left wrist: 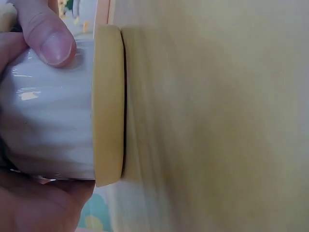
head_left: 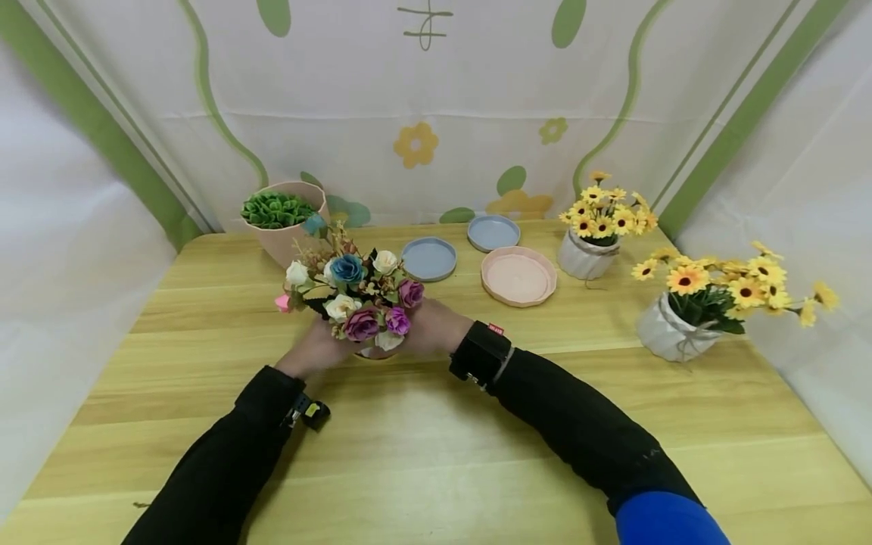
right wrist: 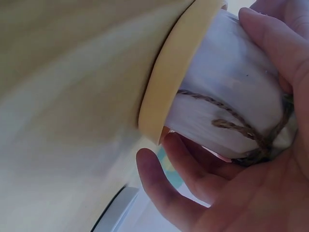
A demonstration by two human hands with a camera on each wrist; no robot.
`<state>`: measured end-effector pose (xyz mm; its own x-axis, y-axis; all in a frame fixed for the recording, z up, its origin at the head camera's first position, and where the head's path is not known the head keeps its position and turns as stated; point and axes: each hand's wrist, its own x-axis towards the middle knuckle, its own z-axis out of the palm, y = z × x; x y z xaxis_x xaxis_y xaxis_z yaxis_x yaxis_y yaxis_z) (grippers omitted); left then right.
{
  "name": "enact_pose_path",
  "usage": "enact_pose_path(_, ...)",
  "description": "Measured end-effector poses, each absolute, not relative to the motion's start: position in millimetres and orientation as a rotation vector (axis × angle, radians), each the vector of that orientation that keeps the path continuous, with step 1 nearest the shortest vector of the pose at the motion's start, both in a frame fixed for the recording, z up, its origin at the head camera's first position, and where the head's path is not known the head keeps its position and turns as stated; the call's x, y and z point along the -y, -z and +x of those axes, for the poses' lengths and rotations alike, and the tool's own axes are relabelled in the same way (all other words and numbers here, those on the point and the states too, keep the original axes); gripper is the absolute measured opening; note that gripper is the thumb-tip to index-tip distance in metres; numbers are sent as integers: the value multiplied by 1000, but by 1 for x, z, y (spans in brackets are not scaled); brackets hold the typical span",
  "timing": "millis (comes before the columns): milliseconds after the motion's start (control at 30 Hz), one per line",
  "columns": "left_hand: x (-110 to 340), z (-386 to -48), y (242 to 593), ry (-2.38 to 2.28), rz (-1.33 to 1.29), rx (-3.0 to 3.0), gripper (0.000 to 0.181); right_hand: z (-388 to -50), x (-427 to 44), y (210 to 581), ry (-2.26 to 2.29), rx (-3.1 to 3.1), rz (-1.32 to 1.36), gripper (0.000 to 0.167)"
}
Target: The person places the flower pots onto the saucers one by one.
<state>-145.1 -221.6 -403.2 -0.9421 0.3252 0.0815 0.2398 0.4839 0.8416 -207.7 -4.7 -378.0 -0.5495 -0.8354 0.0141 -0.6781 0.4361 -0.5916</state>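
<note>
A white pot [left wrist: 53, 116] with twine [right wrist: 217, 104] round it stands in a yellow saucer [left wrist: 108, 106] on the wooden table. Blue, purple and white flowers [head_left: 361, 303] rise from it and partly cover both hands in the head view. My left hand [head_left: 320, 347] grips one side of the pot, thumb on its wall in the left wrist view. From the other side my right hand [head_left: 432, 329] holds the pot between thumb and fingers; one finger stands off below the saucer's edge in the right wrist view.
Behind at left is a pink pot [head_left: 289, 241] with a green plant. Two blue saucers [head_left: 428, 259] [head_left: 493, 232] and a pink saucer [head_left: 519, 276] lie beyond my right hand. Two white pots [head_left: 587, 257] [head_left: 671, 329] with yellow flowers stand at right.
</note>
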Motion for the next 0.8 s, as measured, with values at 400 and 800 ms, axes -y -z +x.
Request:
enact_pose_path(400,228,-184,407,-1680,317,-2551,75,-240,28,377,713,-2555,-1121,85)
enact_pose_path(800,228,-213,401,-1669,218,-2569,70,-264,47,378,637,-2731,-832,91)
